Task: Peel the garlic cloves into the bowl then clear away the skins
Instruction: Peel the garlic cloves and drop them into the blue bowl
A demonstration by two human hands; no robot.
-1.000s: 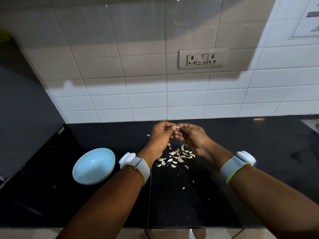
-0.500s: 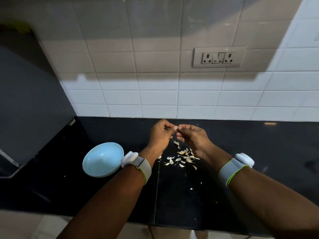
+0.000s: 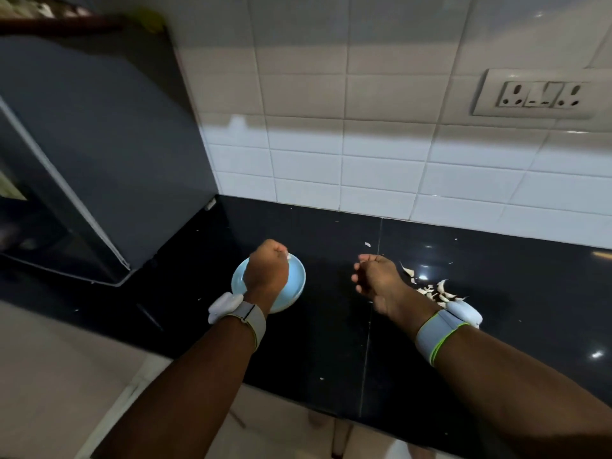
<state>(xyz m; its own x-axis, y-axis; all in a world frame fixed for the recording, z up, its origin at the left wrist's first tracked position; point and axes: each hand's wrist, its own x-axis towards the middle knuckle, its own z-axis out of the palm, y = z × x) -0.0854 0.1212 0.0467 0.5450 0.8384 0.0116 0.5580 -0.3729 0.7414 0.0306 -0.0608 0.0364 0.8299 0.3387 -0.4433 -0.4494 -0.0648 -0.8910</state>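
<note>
Pale blue bowl (image 3: 291, 289) now sitting under the left hand (image 3: 267, 271), which is swinging over from the skins (image 3: 433, 289), pinching a clove (image 3: 287, 256); right hand (image 3: 377, 279) hanging half-curled, seemingly empty.

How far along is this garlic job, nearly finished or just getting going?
Partway, by the look of it. Done: some peeling, since loose skins lie on the black counter. In hand: the left hand hangs over the blue bowl, something pale at its fingertips, probably a clove about to drop. The right hand is loosely curled beside the pile. Left: clearing the skins; whether unpeeled cloves remain I cannot tell.
</note>
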